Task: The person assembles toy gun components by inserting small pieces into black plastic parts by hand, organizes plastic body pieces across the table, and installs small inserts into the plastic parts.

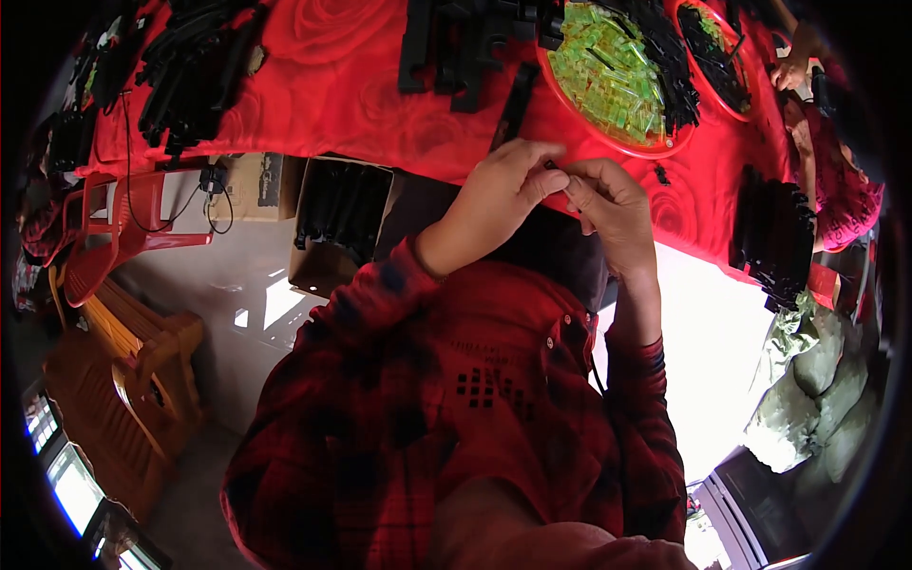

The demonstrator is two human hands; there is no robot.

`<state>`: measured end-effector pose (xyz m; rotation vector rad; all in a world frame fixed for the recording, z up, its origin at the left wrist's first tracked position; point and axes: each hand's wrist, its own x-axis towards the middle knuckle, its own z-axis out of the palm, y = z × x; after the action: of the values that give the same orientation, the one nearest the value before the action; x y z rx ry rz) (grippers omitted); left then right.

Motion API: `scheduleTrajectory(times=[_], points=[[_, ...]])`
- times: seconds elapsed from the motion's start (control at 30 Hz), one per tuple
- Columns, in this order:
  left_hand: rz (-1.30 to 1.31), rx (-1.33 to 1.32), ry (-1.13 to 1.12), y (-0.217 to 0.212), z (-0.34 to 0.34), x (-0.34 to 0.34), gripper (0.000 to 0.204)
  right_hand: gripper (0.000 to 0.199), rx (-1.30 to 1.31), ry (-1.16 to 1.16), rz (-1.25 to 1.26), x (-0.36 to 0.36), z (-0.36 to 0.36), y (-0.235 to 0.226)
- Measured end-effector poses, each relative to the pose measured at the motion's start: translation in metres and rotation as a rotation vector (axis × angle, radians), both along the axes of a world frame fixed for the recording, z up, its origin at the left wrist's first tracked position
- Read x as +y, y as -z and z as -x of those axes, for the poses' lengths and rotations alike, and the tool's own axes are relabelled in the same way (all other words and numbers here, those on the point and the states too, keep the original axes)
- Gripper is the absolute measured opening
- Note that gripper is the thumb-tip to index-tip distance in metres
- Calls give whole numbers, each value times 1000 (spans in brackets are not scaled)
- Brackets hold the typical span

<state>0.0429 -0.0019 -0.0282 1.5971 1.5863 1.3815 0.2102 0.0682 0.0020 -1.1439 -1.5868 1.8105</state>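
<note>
A table under a red cloth (323, 66) printed with large roses runs across the top of the view, its front edge dropping off just above the person's hands. Below it the floor is pale and glossy, with bright window light on it. An orange wooden chair (142, 370) stands at the lower left, and a red plastic chair (114, 228) sits beside the table edge. Under the table are two cardboard boxes: a small closed one (252, 185) and an open one (337, 223) packed with black parts. Pale green sacks (807, 389) are heaped at the right.

On the cloth stand two red round trays: the nearer one (608, 142) holds clear green plastic pieces and black strips, the farther one (727, 104) mostly black pieces. Three loose heaps of black plastic parts lie about: one at the upper left (190, 76), one at top centre (465, 47), and one at the right edge (774, 237). Another person's hand (790, 74) shows at the upper right.

Both forearms, in red plaid sleeves, rise from the lower edge and meet at the table's front edge. The left hand (503, 195) and right hand (613, 204) are pinched together fingertip to fingertip around a small dark part (556, 171), which seems to be a single piece, though it is too small to be sure.
</note>
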Motion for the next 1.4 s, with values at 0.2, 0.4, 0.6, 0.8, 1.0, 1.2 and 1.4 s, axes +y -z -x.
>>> scheduleTrajectory(times=[0.2,0.4,0.6,0.8,1.0,1.2,1.4], points=[[269,-788,62,-1,1,3,16,24,27,203,107,-4,-2,-5],[273,-758,77,0,2,2,15,20,-187,-35,-151,-10,-13,-2],[103,-190,108,-8,6,3,12,11,-194,51,-291,-14,-12,-7],[-69,124,65,-6,0,1,11,6,-235,-30,-516,-18,-12,-3],[120,-241,-1,-4,-18,-2,10,4,-329,128,-1037,-28,-7,8],[266,-592,71,-20,-25,-4,11,15,72,288,-260,-44,-15,-2],[-170,94,-60,-22,-27,-2,12,15,75,268,-31,-39,-30,-10]])
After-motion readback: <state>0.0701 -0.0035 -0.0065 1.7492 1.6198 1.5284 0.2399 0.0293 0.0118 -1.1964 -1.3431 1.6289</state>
